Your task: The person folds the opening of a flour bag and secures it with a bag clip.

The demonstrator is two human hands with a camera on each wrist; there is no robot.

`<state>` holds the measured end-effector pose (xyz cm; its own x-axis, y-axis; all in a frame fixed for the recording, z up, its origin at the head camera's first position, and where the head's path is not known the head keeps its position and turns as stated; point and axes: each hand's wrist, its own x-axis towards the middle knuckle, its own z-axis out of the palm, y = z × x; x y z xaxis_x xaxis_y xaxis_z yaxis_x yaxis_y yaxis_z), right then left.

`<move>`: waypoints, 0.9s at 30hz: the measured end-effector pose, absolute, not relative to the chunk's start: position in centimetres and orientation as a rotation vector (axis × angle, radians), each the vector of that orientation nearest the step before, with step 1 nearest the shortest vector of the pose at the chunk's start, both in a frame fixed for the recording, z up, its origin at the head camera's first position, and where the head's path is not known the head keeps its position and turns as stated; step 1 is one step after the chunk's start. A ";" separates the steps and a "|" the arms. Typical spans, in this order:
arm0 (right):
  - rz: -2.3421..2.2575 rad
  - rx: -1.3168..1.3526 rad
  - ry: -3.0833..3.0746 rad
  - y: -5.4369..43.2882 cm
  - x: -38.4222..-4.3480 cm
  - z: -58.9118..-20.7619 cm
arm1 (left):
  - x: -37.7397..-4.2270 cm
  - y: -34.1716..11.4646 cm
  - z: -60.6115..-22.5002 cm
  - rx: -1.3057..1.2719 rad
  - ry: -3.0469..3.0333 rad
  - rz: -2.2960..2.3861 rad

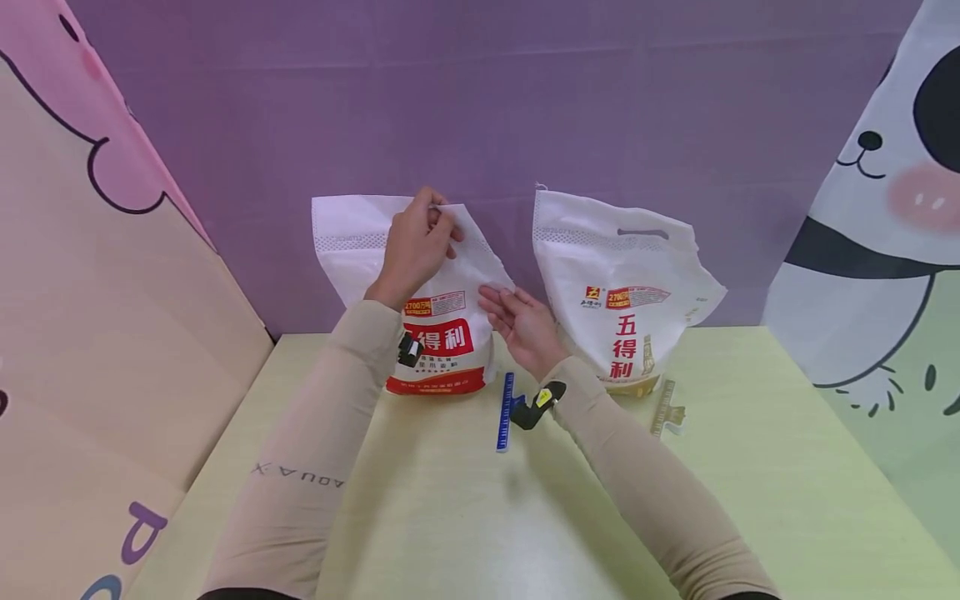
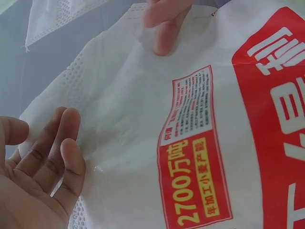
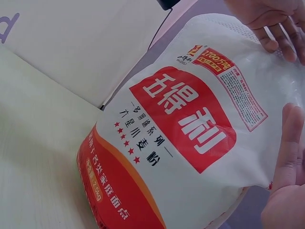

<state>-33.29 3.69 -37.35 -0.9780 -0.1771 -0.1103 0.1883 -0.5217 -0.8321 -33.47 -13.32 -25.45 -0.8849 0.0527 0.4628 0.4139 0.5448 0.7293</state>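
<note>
A white flour bag (image 1: 442,367) with red printing stands upright on the table. My left hand (image 1: 420,242) grips its top edge, right of the bag's middle, with curled fingers lying over the front. At the bag's right edge, my right hand (image 1: 522,325) touches the white film with loosely straight fingers. Close up in the left wrist view, the fingers (image 2: 167,40) of the right hand rest on the bag's front. The right wrist view shows the left hand (image 3: 271,24) over the bag's top. Below the right hand lies a blue bag clip (image 1: 505,417).
A second white flour bag (image 1: 611,283), with a handle slot and gold trim, stands to the right. Beside its base lies a tan bag clip (image 1: 665,408). Behind the pale table (image 1: 450,517) hangs a purple cloth (image 1: 480,100), with printed panels at both sides.
</note>
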 end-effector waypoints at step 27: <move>-2.648 -0.057 1.364 3.0 -32.7 -37.7 | -33.9 -13.5 -26.6 -0.409 -2.287 -1.313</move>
